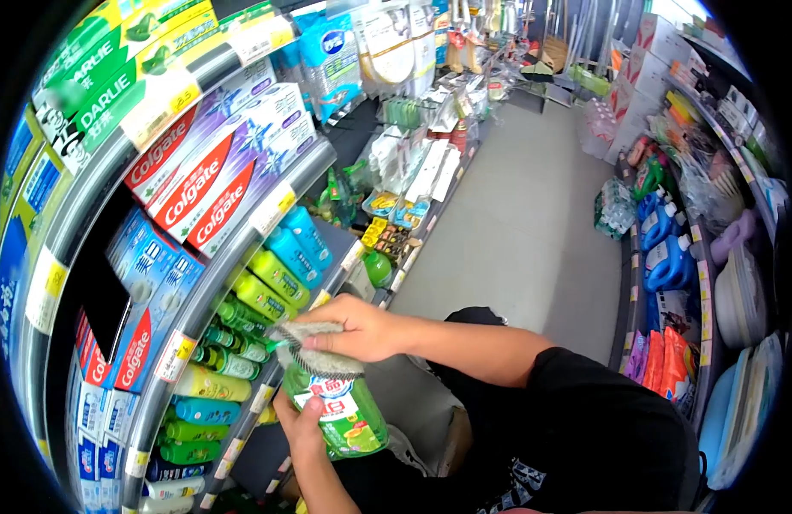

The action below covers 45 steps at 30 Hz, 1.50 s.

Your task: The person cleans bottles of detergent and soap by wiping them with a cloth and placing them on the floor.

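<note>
A bottle of green dishwashing liquid with a white and red label is held at a tilt in front of the shelf. My left hand grips its side from below, thumb across the label. Over the upper end of the bottle, my right hand is closed on a grey cloth that presses against it. The cloth partly hides the bottle's neck and top.
On the left, curved shelves hold toothpaste boxes, green bottles and blue bottles. A grey aisle floor runs ahead. Blue jugs, orange packets and basins line the right-hand shelves.
</note>
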### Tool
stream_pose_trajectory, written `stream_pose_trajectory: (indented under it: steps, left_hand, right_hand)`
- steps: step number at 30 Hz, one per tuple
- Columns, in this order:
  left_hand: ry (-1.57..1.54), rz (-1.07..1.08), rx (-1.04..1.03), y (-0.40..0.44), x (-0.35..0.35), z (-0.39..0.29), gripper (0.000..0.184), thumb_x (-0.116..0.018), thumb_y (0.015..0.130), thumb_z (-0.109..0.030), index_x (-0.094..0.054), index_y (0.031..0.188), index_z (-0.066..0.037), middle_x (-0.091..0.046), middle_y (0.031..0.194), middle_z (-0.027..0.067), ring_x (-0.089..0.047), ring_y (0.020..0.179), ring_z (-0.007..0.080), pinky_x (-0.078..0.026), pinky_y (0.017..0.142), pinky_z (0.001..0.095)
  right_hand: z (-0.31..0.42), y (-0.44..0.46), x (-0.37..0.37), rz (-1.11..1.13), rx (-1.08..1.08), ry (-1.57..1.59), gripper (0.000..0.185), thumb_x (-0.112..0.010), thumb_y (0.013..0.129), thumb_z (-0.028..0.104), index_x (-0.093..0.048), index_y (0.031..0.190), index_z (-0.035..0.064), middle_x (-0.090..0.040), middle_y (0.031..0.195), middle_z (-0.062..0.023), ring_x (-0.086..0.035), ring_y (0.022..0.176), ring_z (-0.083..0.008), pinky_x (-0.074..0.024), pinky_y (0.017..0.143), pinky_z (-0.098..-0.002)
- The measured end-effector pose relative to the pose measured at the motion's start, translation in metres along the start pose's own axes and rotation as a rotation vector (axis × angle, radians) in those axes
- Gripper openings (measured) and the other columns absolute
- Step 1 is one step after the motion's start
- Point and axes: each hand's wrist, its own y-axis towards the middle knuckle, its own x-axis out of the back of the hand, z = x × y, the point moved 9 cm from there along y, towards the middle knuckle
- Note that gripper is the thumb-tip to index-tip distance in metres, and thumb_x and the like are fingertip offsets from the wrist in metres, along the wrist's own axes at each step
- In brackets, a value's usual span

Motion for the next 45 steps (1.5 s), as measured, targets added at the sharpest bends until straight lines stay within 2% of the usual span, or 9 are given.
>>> stream_pose_trajectory:
  steps: [14, 19, 29, 33, 34, 37, 38, 42, 45]
  left_hand:
    - [0.117, 0.188, -0.021, -0.004, -0.040, -0.005, 0.079, -0.084, 0.078, -0.031, -0.046, 0.133, 0.011, -0.060, 0.120, 0.0150, -0.058, 0.106, 0.0191, -0.046, 0.093, 0.0337]
    - [0.242, 0.158, -0.048, 0.000, -0.029, 0.009, 0.094, -0.084, 0.079, -0.033, -0.034, 0.146, 0.009, -0.052, 0.134, 0.0175, -0.055, 0.116, 0.0239, -0.044, 0.102, 0.0371]
    - [0.179, 0.084, -0.195, -0.003, -0.033, -0.007, 0.085, -0.083, 0.078, -0.034, -0.042, 0.139, 0.009, -0.058, 0.124, 0.0159, -0.057, 0.109, 0.0228, -0.047, 0.095, 0.0371]
    - [0.182, -0.111, -0.236, -0.002, 0.011, -0.006, 0.094, -0.084, 0.073, -0.040, -0.042, 0.142, 0.007, -0.057, 0.127, 0.0143, -0.057, 0.112, 0.0242, -0.047, 0.099, 0.0406]
    - [0.076, -0.142, -0.278, -0.003, 0.016, -0.005, 0.081, -0.077, 0.079, -0.024, -0.036, 0.145, 0.001, -0.056, 0.126, 0.0161, -0.063, 0.106, 0.0262, -0.056, 0.089, 0.0392]
    - [-0.090, -0.339, -0.388, -0.005, 0.010, -0.030, 0.069, -0.072, 0.085, -0.034, -0.045, 0.137, 0.002, -0.060, 0.125, 0.0157, -0.065, 0.106, 0.0274, -0.055, 0.093, 0.0431]
    - [-0.115, -0.335, -0.343, -0.003, 0.010, -0.033, 0.066, -0.068, 0.089, -0.035, -0.044, 0.137, 0.003, -0.061, 0.124, 0.0162, -0.065, 0.107, 0.0269, -0.055, 0.092, 0.0417]
    - [-0.165, -0.371, -0.374, -0.002, 0.012, -0.050, 0.058, -0.058, 0.098, -0.042, -0.051, 0.131, 0.005, -0.064, 0.121, 0.0150, -0.067, 0.104, 0.0236, -0.054, 0.091, 0.0383]
    - [-0.172, -0.342, -0.349, -0.001, 0.020, -0.044, 0.064, -0.058, 0.098, -0.049, -0.051, 0.132, 0.004, -0.064, 0.122, 0.0140, -0.067, 0.105, 0.0228, -0.053, 0.092, 0.0376]
  right_hand:
    - [0.003, 0.001, -0.004, -0.001, 0.091, -0.034, 0.029, -0.070, 0.092, 0.021, -0.063, 0.107, -0.0029, -0.067, 0.091, -0.0149, -0.064, 0.085, -0.0190, -0.0488, 0.074, -0.0357]
    - [0.004, 0.000, -0.004, 0.013, 0.053, -0.015, 0.031, -0.073, 0.089, 0.022, -0.063, 0.107, -0.0021, -0.068, 0.091, -0.0153, -0.064, 0.085, -0.0211, -0.0492, 0.075, -0.0355]
    - [-0.042, -0.002, 0.011, -0.185, -0.274, 0.391, 0.035, -0.059, 0.103, 0.035, -0.070, 0.104, 0.0015, -0.063, 0.085, 0.0040, -0.054, 0.081, -0.0045, -0.0482, 0.071, -0.0242]
    - [-0.055, -0.003, 0.002, -0.077, -0.249, 0.372, 0.038, -0.056, 0.105, 0.029, -0.065, 0.129, 0.0003, -0.070, 0.117, -0.0046, -0.060, 0.106, -0.0105, -0.0479, 0.095, -0.0274]
    - [-0.074, -0.009, -0.003, -0.079, -0.327, 0.257, 0.047, -0.053, 0.105, 0.038, -0.062, 0.133, 0.0016, -0.065, 0.130, -0.0111, -0.058, 0.120, -0.0174, -0.0431, 0.106, -0.0311]
    - [-0.060, -0.016, -0.030, 0.030, -0.421, 0.323, 0.054, -0.050, 0.106, 0.038, -0.052, 0.140, -0.0027, -0.058, 0.138, -0.0120, -0.052, 0.126, -0.0171, -0.0403, 0.108, -0.0322]
    - [-0.051, -0.019, -0.046, 0.061, -0.355, 0.479, 0.054, -0.052, 0.106, 0.033, -0.045, 0.145, -0.0030, -0.057, 0.137, -0.0109, -0.053, 0.125, -0.0175, -0.0422, 0.106, -0.0325]
    - [-0.028, -0.013, -0.064, 0.176, -0.185, -0.148, 0.094, -0.089, 0.073, 0.033, -0.037, 0.142, -0.0040, -0.059, 0.133, -0.0218, -0.060, 0.121, -0.0267, -0.0459, 0.103, -0.0392]
    - [-0.039, -0.014, -0.068, 0.189, -0.305, -0.053, 0.096, -0.093, 0.066, 0.028, -0.041, 0.140, -0.0033, -0.062, 0.130, -0.0215, -0.062, 0.119, -0.0292, -0.0472, 0.102, -0.0395]
